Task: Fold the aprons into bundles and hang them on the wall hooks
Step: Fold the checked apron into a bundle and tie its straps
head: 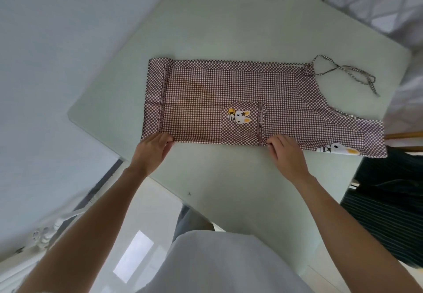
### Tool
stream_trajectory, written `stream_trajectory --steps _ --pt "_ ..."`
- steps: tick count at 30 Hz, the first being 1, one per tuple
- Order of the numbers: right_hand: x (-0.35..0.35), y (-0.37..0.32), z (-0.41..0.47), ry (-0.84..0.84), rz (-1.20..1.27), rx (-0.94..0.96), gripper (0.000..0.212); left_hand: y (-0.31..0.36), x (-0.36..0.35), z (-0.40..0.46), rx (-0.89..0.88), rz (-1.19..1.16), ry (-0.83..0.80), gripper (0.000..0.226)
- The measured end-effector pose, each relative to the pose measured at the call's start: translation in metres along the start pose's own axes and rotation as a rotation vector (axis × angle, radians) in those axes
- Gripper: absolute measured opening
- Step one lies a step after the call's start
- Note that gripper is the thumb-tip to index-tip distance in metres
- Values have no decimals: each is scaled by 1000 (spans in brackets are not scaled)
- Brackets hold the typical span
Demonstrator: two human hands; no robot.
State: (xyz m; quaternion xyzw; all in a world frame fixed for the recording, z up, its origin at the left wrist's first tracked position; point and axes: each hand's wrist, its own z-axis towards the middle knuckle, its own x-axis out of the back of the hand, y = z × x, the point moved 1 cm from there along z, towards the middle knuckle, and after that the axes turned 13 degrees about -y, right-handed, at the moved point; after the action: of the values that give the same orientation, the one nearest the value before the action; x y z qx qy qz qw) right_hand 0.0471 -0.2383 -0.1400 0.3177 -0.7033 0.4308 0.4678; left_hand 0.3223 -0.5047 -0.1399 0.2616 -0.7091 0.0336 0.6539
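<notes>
A brown and white checked apron (229,91) lies flat on the pale green table (229,18), folded lengthwise into a long strip. It bears a rabbit patch (240,116) on its pocket, and a second rabbit shows at its right end. Its thin tie strings (343,73) trail loose at the far right. My left hand (153,150) pinches the near folded edge close to the apron's left end. My right hand (286,153) pinches the same near edge just below the pocket's trim.
A dark striped cloth (389,212) hangs over something beside the table's right edge. A grey patterned fabric (377,2) lies beyond the table's far right corner. A pale wall stands to the left; white tiled floor shows below the table's near edge.
</notes>
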Motion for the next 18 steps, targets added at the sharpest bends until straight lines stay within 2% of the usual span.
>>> stream_trajectory --steps 2,5,9,15,18 --pt "0 6 -10 -12 -29 -7 12 6 4 -11 68 -33 39 9" --pt "-2 20 -22 -43 -49 -84 20 9 11 -20 209 -67 92 10" --pt "24 23 -12 6 162 -172 9 5 25 -10 297 -47 145 6" --pt "85 29 58 149 223 -171 18 -10 79 52 270 -22 198 10" --pt "97 41 105 169 236 -241 19 -31 96 90 227 -21 153 12"
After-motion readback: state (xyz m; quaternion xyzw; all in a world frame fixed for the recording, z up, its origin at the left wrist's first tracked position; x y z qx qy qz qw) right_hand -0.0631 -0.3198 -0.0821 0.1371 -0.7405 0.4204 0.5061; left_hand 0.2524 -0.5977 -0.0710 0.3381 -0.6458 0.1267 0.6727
